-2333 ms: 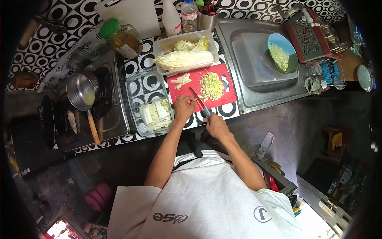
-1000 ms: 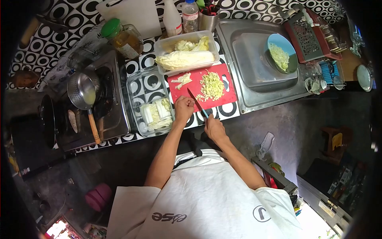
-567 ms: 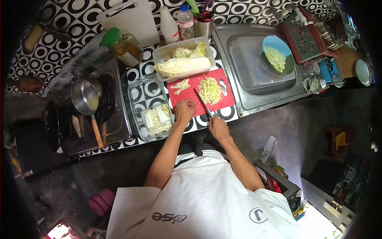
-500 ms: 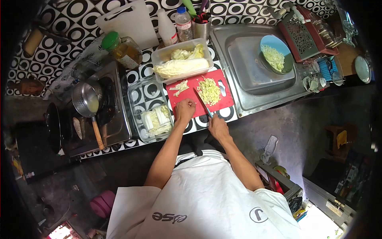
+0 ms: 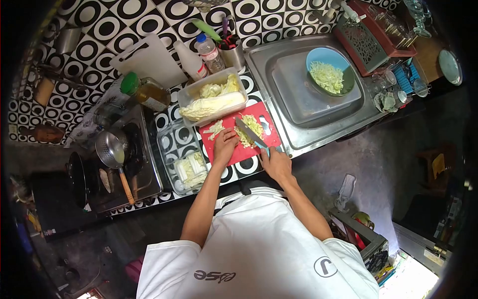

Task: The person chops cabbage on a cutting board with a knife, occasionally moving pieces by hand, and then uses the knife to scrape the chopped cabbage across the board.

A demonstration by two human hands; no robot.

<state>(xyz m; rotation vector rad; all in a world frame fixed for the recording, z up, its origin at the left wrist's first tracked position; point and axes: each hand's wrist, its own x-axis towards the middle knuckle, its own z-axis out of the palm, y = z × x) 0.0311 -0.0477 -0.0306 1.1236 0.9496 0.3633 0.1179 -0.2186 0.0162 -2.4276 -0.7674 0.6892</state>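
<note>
My right hand (image 5: 277, 163) is wrapped round the light blue handle of a knife (image 5: 251, 131). Its broad blade lies flat-side up over a pile of finely chopped cabbage (image 5: 246, 141) on a red cutting board (image 5: 242, 158). At the pile's left edge is my left hand (image 5: 226, 144), fingers bent and slightly apart, holding nothing that I can see. Some cabbage strips (image 5: 215, 129) lie on the board just beyond it. Behind the board stands a plastic container (image 5: 238, 104) with larger cabbage pieces (image 5: 211, 106).
Left of the board, a clear container (image 5: 170, 135) holds cut cabbage (image 5: 190, 170). A saucepan (image 5: 110, 148) sits on the stove at left. To the right, a blue bowl (image 5: 323, 54) of shredded cabbage (image 5: 326, 75) stands on an upturned tub (image 5: 294, 107) in the sink (image 5: 264, 65).
The knife has swung from the pile's left side to across its top. My left hand has come up to the pile's edge, and the camera view has tilted and shifted.
</note>
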